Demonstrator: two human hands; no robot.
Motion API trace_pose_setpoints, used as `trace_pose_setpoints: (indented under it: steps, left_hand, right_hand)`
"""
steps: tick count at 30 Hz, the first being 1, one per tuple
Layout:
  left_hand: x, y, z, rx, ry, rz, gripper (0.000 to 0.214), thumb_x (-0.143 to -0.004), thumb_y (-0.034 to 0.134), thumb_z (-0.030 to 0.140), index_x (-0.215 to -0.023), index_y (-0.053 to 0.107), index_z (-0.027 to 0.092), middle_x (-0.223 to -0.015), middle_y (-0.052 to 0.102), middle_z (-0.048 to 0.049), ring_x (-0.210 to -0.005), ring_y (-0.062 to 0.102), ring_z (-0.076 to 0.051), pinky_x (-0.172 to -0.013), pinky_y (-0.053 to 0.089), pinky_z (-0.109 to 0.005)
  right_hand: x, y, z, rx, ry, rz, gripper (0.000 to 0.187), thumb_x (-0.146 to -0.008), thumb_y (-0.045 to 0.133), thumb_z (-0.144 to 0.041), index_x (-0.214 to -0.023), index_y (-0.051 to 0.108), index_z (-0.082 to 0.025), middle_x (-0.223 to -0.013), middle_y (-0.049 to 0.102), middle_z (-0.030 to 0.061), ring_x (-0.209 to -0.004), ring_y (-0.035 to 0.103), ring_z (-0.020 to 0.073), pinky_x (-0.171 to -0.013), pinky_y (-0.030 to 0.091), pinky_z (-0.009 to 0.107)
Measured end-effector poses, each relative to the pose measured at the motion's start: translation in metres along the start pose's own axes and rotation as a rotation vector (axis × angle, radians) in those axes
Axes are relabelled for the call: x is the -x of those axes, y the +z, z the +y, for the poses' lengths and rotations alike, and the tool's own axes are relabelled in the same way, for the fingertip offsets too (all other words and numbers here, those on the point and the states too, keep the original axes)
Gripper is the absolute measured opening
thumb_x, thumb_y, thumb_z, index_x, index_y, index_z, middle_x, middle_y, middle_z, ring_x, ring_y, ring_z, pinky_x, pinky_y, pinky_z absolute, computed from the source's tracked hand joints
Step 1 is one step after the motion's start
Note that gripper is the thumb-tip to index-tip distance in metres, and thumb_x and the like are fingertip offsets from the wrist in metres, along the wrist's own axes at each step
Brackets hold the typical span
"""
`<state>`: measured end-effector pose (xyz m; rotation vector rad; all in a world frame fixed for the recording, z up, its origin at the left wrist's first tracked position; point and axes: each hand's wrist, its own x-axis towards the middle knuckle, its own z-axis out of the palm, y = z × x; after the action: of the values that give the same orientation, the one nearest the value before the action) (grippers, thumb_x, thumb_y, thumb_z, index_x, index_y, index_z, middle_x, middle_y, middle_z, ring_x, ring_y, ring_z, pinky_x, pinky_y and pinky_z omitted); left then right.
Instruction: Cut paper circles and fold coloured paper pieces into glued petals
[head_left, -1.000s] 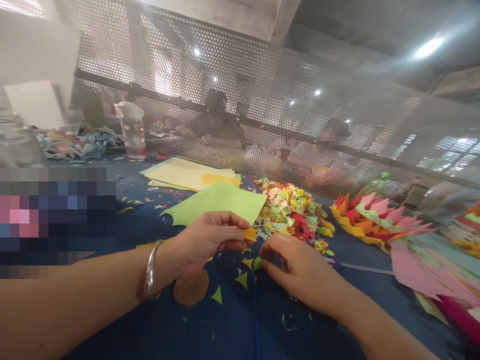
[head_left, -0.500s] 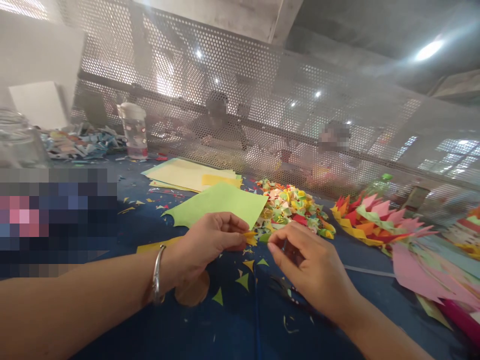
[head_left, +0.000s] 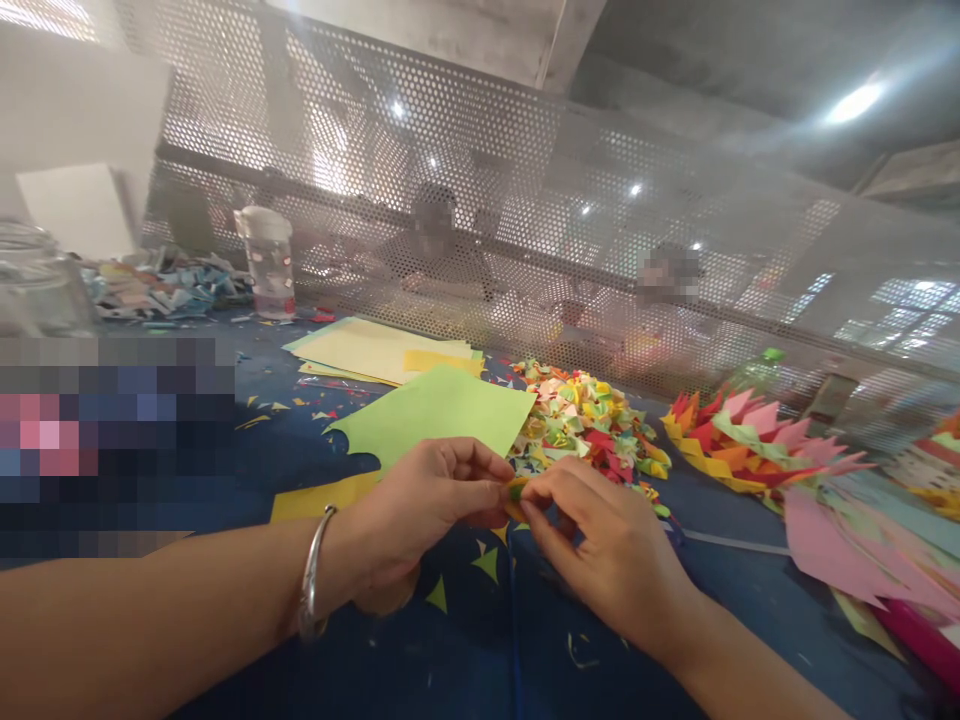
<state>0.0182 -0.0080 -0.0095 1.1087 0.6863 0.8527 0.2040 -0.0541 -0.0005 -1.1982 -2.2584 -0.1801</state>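
My left hand pinches a small yellow paper piece between thumb and fingers. In my right hand a small green paper piece is gripped at the fingertips. The two pieces meet over the blue tablecloth, and the fingers partly cover both. Just beyond my hands lies a light green paper sheet with curved bites cut from its edge. A yellow sheet sits left of my left hand. Green paper scraps are scattered below, and a round brown disc is mostly hidden under my left wrist.
Behind my hands is a heap of colourful paper bits. Stacked pale sheets and a bottle stand further left. Spiky folded paper and pink sheets lie right. A perforated screen closes off the back.
My hands have come together: the right hand moved left with the green piece to the yellow piece in my left hand, which shifted slightly right.
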Motion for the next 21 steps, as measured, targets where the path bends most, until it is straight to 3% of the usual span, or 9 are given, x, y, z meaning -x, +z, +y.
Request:
trace_pose_setpoints:
  steps: [7,16,21]
  left_hand:
    - [-0.004,-0.001,-0.005,-0.088,0.026,0.030,0.015,-0.069,0.074,0.020,-0.075,0.062,0.014,-0.066,0.066,-0.0001,-0.060,0.064,-0.012,-0.067,0.052,-0.027]
    - [-0.006,-0.006,-0.003,-0.305,0.223,-0.001,0.007,-0.072,0.066,0.018,-0.077,0.062,0.016,-0.063,0.065,0.0014,-0.059,0.062,-0.012,-0.060,0.048,-0.024]
    - [-0.003,-0.002,-0.003,-0.332,0.270,-0.028,0.007,-0.075,0.065,0.020,-0.076,0.060,0.016,-0.062,0.061,0.0018,-0.057,0.057,-0.010,-0.057,0.046,-0.023]
  right_hand:
    - [0.000,0.003,-0.005,-0.003,-0.011,-0.041,0.017,-0.095,0.048,-0.022,-0.086,0.061,-0.017,-0.079,0.061,0.0044,-0.062,0.054,0.0138,-0.057,0.043,0.028]
    - [-0.003,-0.009,-0.001,-0.209,0.165,0.061,0.012,-0.092,0.058,-0.028,-0.084,0.063,-0.021,-0.075,0.060,0.0005,-0.059,0.053,0.0123,-0.057,0.045,0.026]
    - [-0.003,-0.006,0.000,-0.246,0.212,0.002,0.008,-0.089,0.060,-0.027,-0.085,0.063,-0.021,-0.076,0.059,0.0004,-0.058,0.053,0.0119,-0.057,0.045,0.026]
